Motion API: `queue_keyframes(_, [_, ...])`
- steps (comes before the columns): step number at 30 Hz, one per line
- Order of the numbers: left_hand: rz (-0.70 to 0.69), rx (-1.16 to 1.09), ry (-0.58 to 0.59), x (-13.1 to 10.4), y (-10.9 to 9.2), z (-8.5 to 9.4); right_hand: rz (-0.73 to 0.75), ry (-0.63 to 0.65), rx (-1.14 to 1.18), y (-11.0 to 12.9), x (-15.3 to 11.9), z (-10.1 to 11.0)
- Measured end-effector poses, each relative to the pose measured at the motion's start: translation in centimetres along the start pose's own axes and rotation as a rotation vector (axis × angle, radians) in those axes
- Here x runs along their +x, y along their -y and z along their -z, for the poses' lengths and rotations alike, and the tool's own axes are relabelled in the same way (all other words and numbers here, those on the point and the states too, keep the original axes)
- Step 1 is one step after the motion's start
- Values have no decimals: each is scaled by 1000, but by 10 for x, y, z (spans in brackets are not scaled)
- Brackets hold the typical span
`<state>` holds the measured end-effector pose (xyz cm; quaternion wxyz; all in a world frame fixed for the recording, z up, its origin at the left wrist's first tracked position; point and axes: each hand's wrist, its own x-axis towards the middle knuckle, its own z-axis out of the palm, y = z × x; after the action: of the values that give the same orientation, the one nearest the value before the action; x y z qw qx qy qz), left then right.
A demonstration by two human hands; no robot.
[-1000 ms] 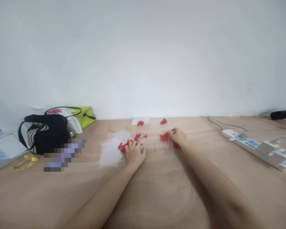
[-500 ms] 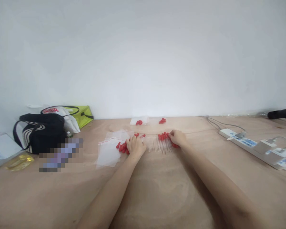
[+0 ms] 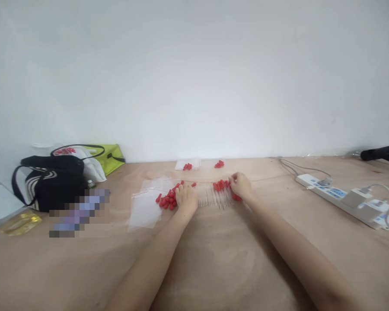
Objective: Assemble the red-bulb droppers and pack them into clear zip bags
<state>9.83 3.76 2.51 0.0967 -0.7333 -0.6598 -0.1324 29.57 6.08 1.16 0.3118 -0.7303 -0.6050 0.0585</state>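
A row of thin clear tubes (image 3: 214,197) lies on the wooden table between my hands, with several red bulb-shaped caps (image 3: 219,185) at the far ends on the right. My left hand (image 3: 186,198) rests at the row's left end, beside a pile of loose red caps (image 3: 167,200); its fingers curl down and their tips are hidden. My right hand (image 3: 241,185) is at the right end of the row, thumb and forefinger pinched near the red caps; what they grip is too small to make out. Clear plastic bags (image 3: 144,209) lie left of the pile.
Small groups of red caps (image 3: 187,166) lie near the wall, one beside a clear bag. At left are a black bag (image 3: 56,181), a green bag (image 3: 114,159) and yellow film (image 3: 22,223). A power strip (image 3: 340,198) with cables lies at right.
My left hand has shifted slightly right from the loose caps, showing more of the pile. My right hand has lifted a little, with its fingers still together. The view has moved slightly.
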Motion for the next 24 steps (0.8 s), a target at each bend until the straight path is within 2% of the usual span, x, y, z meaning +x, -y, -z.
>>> queue_keyframes(3, [-105, -71, -18, -12, 4, 5, 43, -25, 340, -1, -15, 0])
queue_keyframes(6, [-226, -184, -8, -33, 15, 5, 97, 50, 804, 0, -43, 0])
queue_keyframes(8, [-388, -417, -14, -48, 26, 1, 98, 120, 919, 2, -63, -2])
queue_keyframes(10, [-492, -563, -45, -60, 36, -2, 104, 161, 971, 4, -79, -5])
queue_keyframes(14, [-550, -654, -56, -68, 44, -3, 145, 193, 969, 8, -94, -13])
queue_keyframes(20, [-544, -654, -15, -65, 38, -2, 414, 172, 587, 13, -99, -8])
queue_keyframes(24, [-553, -657, -10, -66, 37, -2, 427, 173, 549, 14, -101, -5])
